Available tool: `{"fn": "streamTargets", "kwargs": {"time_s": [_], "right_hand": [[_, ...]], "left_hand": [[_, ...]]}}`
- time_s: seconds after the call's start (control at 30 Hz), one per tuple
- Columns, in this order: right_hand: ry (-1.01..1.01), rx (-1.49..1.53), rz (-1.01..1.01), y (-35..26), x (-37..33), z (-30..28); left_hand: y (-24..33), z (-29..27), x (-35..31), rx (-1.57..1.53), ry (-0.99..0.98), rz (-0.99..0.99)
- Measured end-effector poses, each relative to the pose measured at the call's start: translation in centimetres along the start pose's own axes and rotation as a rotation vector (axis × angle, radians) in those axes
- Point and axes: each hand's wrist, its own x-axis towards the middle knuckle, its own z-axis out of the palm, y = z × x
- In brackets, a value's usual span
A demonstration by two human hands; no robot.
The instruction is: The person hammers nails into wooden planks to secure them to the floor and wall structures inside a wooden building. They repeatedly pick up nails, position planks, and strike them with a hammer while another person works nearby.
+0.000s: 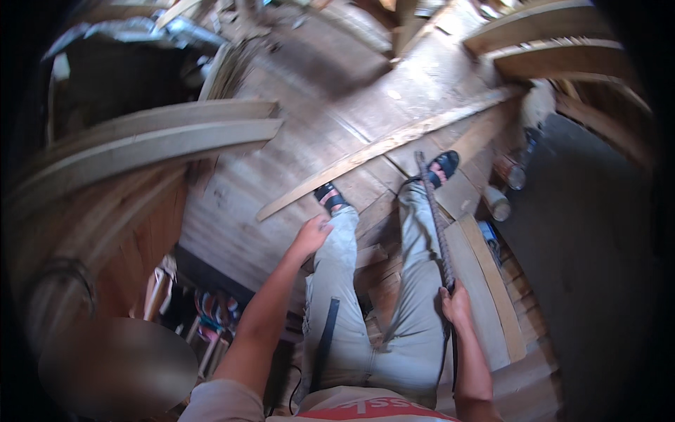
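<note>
My right hand [458, 305] is closed round the lower end of a long, thin, dark rod with a ribbed or braided surface [439, 232]. The rod runs up along my right leg, its far tip beside my right foot. My left hand [311, 236] is by my left shin, fingers loosely bent and apart, with nothing visible in it. Across my left thigh lies a narrow dark flat strip [325, 337]. Just beyond my feet a long narrow wooden strip [380, 148] slants over the floorboards [281, 162].
Thick wooden beams [232, 133] jut in from the left; more boards [555, 46] stand at the far right. A short board [489, 288] lies right of my leg, near a pale cylindrical container [497, 204] and a clear bottle [517, 176]. A dark opening [126, 88] is at the upper left.
</note>
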Motion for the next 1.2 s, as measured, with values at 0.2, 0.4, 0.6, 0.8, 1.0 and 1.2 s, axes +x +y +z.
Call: {"fn": "streamTargets", "kwargs": {"time_s": [0.2, 0.4, 0.6, 0.8, 1.0, 1.2], "right_hand": [[0.111, -0.052, -0.121, 0.0, 0.2, 4.8], [0.127, -0.166, -0.034, -4.0, -1.6, 4.6], [0.191, -0.292, 0.077, -4.5, -1.2, 5.7], [0.17, -0.423, 0.049, -4.3, -1.0, 6.4], [0.17, -0.508, 0.064, -4.0, -0.8, 6.5], [0.153, -0.513, 0.106, -5.1, -0.7, 6.2]], "left_hand": [[-8.5, 5.9, 7.8, -0.262, 0.074, -0.146], [-13.4, 10.2, 14.2, -0.139, 0.387, -0.037], [-12.9, 10.0, 18.2, -1.347, -0.02, -0.673], [-12.1, 11.0, 22.0, -1.745, 0.101, -0.789], [-14.3, 11.4, 25.2, -2.05, 0.394, -0.554], [-14.8, 12.5, 24.3, -2.234, 0.582, -0.383]]}}
